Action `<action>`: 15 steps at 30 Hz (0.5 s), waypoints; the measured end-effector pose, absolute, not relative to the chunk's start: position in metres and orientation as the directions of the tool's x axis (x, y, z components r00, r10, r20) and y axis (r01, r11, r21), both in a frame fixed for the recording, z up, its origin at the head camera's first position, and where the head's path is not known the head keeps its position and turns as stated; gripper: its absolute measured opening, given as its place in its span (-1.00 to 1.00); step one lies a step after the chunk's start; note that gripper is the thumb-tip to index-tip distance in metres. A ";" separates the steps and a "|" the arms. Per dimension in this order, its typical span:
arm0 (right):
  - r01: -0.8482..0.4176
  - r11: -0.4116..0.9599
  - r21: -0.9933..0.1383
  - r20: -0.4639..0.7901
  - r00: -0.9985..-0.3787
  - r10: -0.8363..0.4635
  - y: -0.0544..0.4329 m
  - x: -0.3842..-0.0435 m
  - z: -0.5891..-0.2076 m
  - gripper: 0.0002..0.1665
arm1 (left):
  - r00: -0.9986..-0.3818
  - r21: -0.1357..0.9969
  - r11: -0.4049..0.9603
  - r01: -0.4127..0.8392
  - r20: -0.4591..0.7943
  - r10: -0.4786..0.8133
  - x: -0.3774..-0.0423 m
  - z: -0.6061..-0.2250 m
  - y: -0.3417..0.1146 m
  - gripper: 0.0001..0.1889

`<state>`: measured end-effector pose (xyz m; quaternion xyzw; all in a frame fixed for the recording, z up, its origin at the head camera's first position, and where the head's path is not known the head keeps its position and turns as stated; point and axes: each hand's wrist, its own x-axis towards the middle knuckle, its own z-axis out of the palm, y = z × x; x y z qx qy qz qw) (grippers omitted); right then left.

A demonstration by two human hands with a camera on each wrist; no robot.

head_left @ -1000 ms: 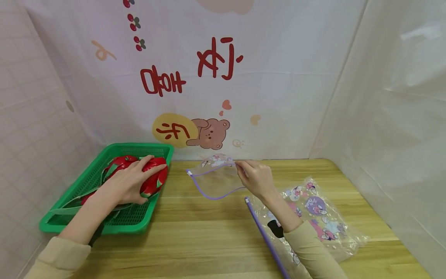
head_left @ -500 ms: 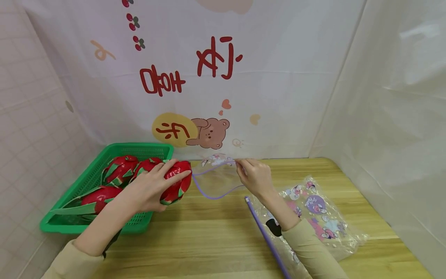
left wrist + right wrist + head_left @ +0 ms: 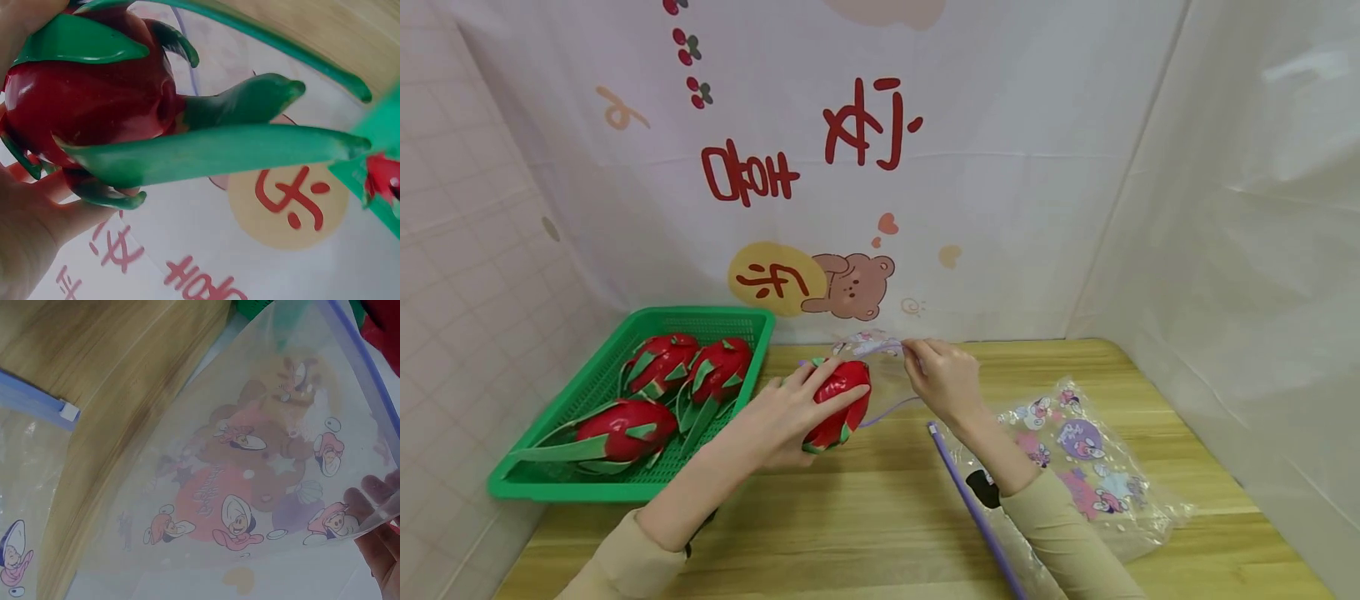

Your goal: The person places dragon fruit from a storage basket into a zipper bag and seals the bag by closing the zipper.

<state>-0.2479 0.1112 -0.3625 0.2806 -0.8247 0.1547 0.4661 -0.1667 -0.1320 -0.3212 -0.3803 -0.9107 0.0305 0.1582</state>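
Observation:
My left hand (image 3: 786, 414) grips a red dragon fruit (image 3: 842, 398) with green leafy scales, in front of the mouth of a clear zip bag. In the left wrist view the fingers curl round the shiny dragon fruit (image 3: 94, 94), and its long green leaves point away from the palm. My right hand (image 3: 946, 375) pinches the purple-edged rim of the zip bag (image 3: 887, 375), whose mouth stands open. Cartoon prints cover this bag (image 3: 237, 487) in the right wrist view. The dragon fruit and left hand hide part of the bag's rim in the head view.
A green basket (image 3: 760, 350) at the left holds three more dragon fruits (image 3: 625, 429). A second printed zip bag (image 3: 1075, 467) lies flat on the wooden table (image 3: 850, 533), partly under the right forearm. White printed cloth (image 3: 1000, 167) stands behind and on both sides.
My left hand has lifted a dragon fruit out of the green basket and carried it right to the bag's mouth. The right hand has stayed nearly still, holding the rim.

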 end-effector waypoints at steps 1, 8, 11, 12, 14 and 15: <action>-0.607 0.795 0.004 0.856 -0.409 -0.316 0.110 -0.248 -0.362 -0.90 | -0.661 -0.181 0.707 0.684 0.256 0.705 -0.167 -0.322 -0.129 0.05; -0.614 0.789 -0.007 0.847 -0.423 -0.321 0.104 -0.245 -0.361 -0.90 | -0.648 -0.234 0.690 0.685 0.236 0.724 -0.170 -0.328 -0.110 0.06; -0.623 0.783 -0.008 0.844 -0.424 -0.328 0.101 -0.243 -0.362 -0.90 | -0.659 -0.238 0.700 0.674 0.233 0.715 -0.172 -0.331 -0.105 0.07; -0.627 0.779 -0.008 0.844 -0.422 -0.330 0.101 -0.242 -0.362 -0.90 | -0.665 -0.236 0.704 0.670 0.231 0.710 -0.172 -0.332 -0.105 0.07; -0.633 0.774 -0.001 0.847 -0.412 -0.336 0.100 -0.240 -0.363 -0.90 | -0.675 -0.232 0.713 0.662 0.228 0.701 -0.174 -0.334 -0.104 0.08; -0.638 0.770 0.002 0.849 -0.406 -0.338 0.099 -0.239 -0.363 -0.91 | -0.677 -0.230 0.716 0.659 0.232 0.698 -0.174 -0.335 -0.104 0.08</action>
